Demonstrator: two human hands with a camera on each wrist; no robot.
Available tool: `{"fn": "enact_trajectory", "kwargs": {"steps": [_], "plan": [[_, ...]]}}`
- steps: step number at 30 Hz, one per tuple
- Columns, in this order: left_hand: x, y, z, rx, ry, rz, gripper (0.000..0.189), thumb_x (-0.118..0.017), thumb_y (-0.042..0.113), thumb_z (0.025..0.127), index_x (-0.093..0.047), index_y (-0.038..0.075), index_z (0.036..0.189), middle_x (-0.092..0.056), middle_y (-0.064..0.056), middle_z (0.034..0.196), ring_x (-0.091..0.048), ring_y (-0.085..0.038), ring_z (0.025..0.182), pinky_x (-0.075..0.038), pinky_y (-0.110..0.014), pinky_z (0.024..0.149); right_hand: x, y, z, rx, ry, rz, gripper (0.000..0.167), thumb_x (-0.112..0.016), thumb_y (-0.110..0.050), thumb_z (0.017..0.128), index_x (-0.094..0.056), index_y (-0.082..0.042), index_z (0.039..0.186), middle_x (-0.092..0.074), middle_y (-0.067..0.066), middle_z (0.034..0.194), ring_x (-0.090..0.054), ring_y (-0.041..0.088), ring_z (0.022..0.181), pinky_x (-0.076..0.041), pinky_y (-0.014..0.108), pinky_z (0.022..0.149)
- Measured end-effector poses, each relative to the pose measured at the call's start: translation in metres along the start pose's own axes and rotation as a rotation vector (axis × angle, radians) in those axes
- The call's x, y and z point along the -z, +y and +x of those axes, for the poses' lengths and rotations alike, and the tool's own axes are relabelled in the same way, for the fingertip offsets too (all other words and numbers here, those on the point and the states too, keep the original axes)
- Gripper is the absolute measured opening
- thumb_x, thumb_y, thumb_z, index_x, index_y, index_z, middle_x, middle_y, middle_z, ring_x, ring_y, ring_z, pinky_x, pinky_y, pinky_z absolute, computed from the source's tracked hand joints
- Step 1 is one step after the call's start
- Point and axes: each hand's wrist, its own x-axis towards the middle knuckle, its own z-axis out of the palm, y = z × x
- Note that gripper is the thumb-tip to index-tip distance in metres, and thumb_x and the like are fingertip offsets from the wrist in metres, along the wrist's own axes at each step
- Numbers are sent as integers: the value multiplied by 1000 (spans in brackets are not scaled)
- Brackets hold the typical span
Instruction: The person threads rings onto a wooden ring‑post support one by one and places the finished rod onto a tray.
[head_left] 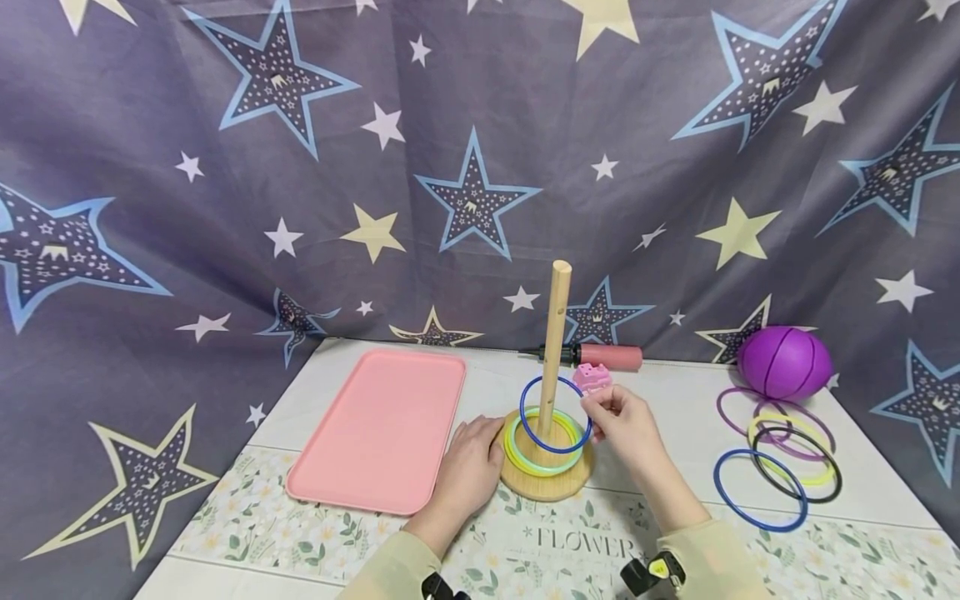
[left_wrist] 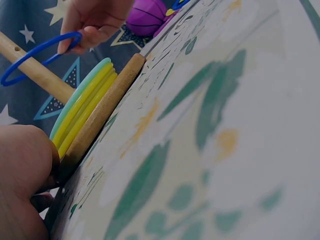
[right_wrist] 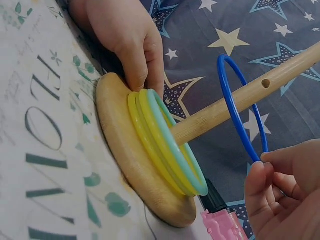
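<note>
A wooden ring-toss stand [head_left: 553, 333] has a round base and an upright post. Two yellow rings [right_wrist: 145, 135] and a mint-green ring [right_wrist: 185, 160] lie stacked round the foot of the post. Between thumb and fingers my right hand [head_left: 622, 421] pinches a blue ring [right_wrist: 227, 95]. This ring encircles the post partway up, tilted, above the stacked rings. My left hand [head_left: 472, 462] holds the left edge of the base, its fingertips right beside the yellow rings; the hand partly hides that edge in the left wrist view.
Left of the stand lies a pink tray [head_left: 382, 429]. Behind it are a pump [head_left: 611, 357] and a small pink toy [head_left: 592, 377]. At right, a blue ring [head_left: 761, 527], a black ring [head_left: 838, 487], other rings and a purple ball [head_left: 786, 364] lie before the star-printed curtain [head_left: 480, 83].
</note>
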Motion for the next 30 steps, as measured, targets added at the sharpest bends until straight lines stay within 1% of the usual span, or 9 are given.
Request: {"fn": "enact_trajectory", "kwargs": {"steps": [5,9,14,19,30], "plan": [[0,0,0,0,1,-3,41,-59,10,111,-65,3,151,-68,-12,148,-49,-38,153,-25,-56,135,-2,5,1,-9,-9,-54,12,-71,-7,107,-67,4,105,-62,7,81,-60,14,62,-60,28,55],[1,0,0,2,-2,-5,41,-59,10,111,-65,4,151,-68,-11,148,-49,-37,153,-24,-56,135,-4,10,1,-16,-11,-78,11,-71,-6,107,-67,4,104,-62,7,80,-60,14,61,-59,27,54],[1,0,0,-5,5,-11,40,-59,10,111,-65,3,150,-68,-12,148,-50,-38,153,-25,-57,135,-6,12,0,-34,-25,-94,11,-71,-5,107,-68,4,103,-63,8,80,-60,15,62,-57,25,53],[0,-1,0,-4,5,-15,41,-59,10,111,-65,2,150,-68,-12,148,-50,-38,153,-25,-57,135,-7,15,-1,-43,-43,-90,9,-70,-3,106,-69,5,101,-64,11,81,-60,15,63,-57,25,53],[0,0,-1,4,2,-13,41,-59,10,111,-65,3,151,-67,-12,148,-49,-38,153,-25,-57,135,-9,19,-1,-57,-58,-115,12,-72,-6,106,-69,4,101,-61,8,77,-59,15,62,-57,24,51]]}}
